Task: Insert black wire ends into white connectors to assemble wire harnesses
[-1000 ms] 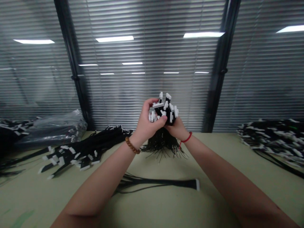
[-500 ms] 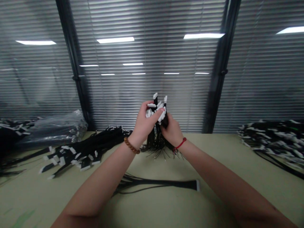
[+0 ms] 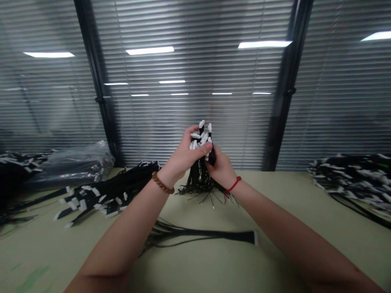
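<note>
A bundle of black wire harnesses (image 3: 199, 174) is held upright over the middle of the table, its white connectors at the top and loose wire ends hanging down to the tabletop. My left hand (image 3: 187, 154) is wrapped round the connector end, thumb across the front. Just below and to the right, my right hand (image 3: 222, 166) grips the black cables of the same bundle; most of its fingers are hidden behind them. A single wire harness (image 3: 214, 235) lies nearer to me, its white connector pointing right and its split wires to the left.
On the left of the table (image 3: 195, 268) lies a pile of black harnesses (image 3: 113, 191) with white connectors. Behind it is a clear plastic bag (image 3: 76, 165) of cables. A larger harness heap (image 3: 354, 179) sits at the right. Window blinds (image 3: 195, 53) stand behind the table.
My left hand has shifted slightly, its wrist a little further left and up, and the connectors at the top sit closer together. Both hands keep their hold on the bundle.
</note>
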Demonstrator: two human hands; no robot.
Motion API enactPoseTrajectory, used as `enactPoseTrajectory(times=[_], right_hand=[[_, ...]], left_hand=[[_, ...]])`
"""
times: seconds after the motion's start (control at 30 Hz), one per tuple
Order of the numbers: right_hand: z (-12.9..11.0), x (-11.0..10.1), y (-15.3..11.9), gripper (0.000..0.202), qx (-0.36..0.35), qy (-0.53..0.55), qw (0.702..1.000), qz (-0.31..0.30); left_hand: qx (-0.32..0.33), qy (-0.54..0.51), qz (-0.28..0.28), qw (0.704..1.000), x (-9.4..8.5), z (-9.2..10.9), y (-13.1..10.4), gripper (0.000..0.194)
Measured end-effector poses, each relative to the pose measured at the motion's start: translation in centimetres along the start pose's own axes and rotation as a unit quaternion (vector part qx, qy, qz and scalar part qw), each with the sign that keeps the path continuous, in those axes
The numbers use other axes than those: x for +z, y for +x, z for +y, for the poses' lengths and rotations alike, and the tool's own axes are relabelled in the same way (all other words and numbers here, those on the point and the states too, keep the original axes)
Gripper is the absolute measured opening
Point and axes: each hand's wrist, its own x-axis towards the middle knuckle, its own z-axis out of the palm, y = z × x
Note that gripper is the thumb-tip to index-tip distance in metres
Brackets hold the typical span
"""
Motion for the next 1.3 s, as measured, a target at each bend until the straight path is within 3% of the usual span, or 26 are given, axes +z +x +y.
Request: enactPoseTrajectory(times=[0.07, 0.13, 0.37, 0.57, 0.7, 0.9, 1.1, 1.2, 1.3], right_hand=[[0.2, 0.0, 0.2, 0.032, -0.003, 0.019, 1.0, -0.004], [0.4, 0.0, 0.2, 0.033, -0.008, 0.038, 0.999, -0.008], [0.0, -0.1, 0.5, 0.04, -0.05, 0.121, 0.989, -0.073], [0.2, -0.9, 0.6, 0.059, -0.08, 0.209, 0.96, -0.167], [0.0, -0.9, 0.3, 0.076, -0.053, 0.243, 0.953, -0.17], [0.2, -0.9, 0.1, 0.061, -0.029, 0.262, 0.95, -0.17], [0.5, -2.0, 0.4, 0.055, -0.061, 0.258, 0.947, -0.18], [0.6, -2.7, 1.0, 0.035, -0.058, 0.228, 0.961, -0.143], [1.4, -4.3, 2.1, 0.023, -0.044, 0.194, 0.978, -0.062]], left_hand=[[0.01, -0.03, -0.033, 0.999, 0.1, -0.1, -0.1, 0.082], [0.011, -0.041, -0.038, 0.998, 0.3, -0.3, -0.2, 0.082], [0.007, -0.02, 0.054, 0.998, 1.0, -0.2, -0.3, 0.051], [0.004, -0.016, 0.079, 0.997, 1.2, -0.3, -0.2, 0.038], [0.036, -0.02, 0.097, 0.994, 1.9, -0.7, -0.4, 0.034], [0.081, -0.024, 0.089, 0.992, 2.9, -1.4, -0.9, 0.037], [0.098, -0.054, 0.027, 0.993, 3.5, -1.7, -1.4, 0.039], [0.115, 0.06, 0.042, 0.991, 3.4, -1.3, -1.5, 0.04], [0.155, 0.211, 0.048, 0.964, 3.0, -0.3, -1.6, 0.053]])
